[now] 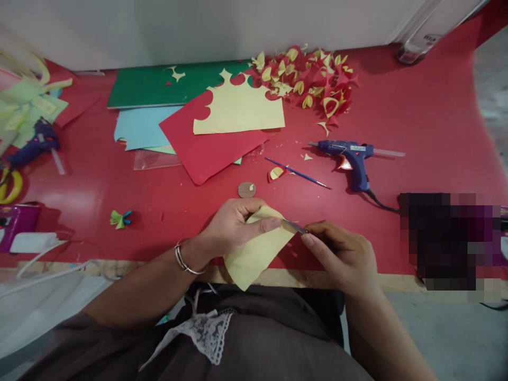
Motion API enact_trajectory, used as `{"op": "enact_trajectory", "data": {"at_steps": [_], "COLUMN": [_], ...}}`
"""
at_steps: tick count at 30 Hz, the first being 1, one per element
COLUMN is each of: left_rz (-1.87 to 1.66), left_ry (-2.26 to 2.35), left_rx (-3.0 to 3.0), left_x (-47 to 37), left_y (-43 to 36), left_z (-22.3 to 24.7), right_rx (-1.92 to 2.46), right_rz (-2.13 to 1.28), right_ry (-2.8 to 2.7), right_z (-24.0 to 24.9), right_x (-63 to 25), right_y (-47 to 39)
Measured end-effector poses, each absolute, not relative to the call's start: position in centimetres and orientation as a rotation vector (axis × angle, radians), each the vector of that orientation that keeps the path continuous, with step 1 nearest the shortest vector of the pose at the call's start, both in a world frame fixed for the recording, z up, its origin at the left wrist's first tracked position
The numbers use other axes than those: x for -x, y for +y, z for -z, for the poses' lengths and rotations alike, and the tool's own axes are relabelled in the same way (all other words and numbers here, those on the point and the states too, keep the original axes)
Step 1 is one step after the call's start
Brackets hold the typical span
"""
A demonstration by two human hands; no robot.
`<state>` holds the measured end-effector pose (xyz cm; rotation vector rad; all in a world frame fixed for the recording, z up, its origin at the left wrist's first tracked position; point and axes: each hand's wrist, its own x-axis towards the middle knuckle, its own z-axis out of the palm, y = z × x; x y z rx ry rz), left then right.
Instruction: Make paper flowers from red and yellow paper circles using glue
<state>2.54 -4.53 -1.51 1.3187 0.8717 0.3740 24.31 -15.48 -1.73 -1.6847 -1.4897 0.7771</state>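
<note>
My left hand (248,226) pinches a sheet of pale yellow paper (254,251), thumb on top and fingers behind it. The sheet tilts over the table's front edge, one corner pointing down toward my lap. In my right hand (345,254) is a pair of scissors (294,226); only the slim metal blades show, as the fingers hide the handles. Their tips meet the paper's upper right edge close to my left thumb. Just beyond my left hand lies a small round brown disc (246,190) with a pale speck on it.
Red and yellow cut paper pieces (309,79) are heaped at the back. A scalloped yellow sheet (242,106) overlaps red paper (206,153). A blue glue gun (353,159) lies right of a thin brush (297,173); another glue gun (35,143) is left. A pixelated patch covers the right.
</note>
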Motion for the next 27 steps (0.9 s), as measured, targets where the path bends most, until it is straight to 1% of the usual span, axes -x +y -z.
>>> {"op": "enact_trajectory", "data": {"at_steps": [7,16,27], "left_rz": [-0.388,-0.328,-0.288], "left_ry": [0.876,0.854,0.815], "left_rx": [-1.267,-0.954,-0.874], "left_x": [-2.60,-2.85,-2.59], "left_y": [-4.78,-4.53,-4.41], "left_z": [1.44,0.64,1.07], "right_rx": [1.694,1.673,1.637], "right_rz": [-0.778,-0.803,-0.751], "right_ry": [-1.484,-1.447,-1.480], "right_z": [1.90,1.65,1.76], "right_x": [-24.25,-23.79,-23.58], "right_y": [-15.62,-15.30,-15.16]}}
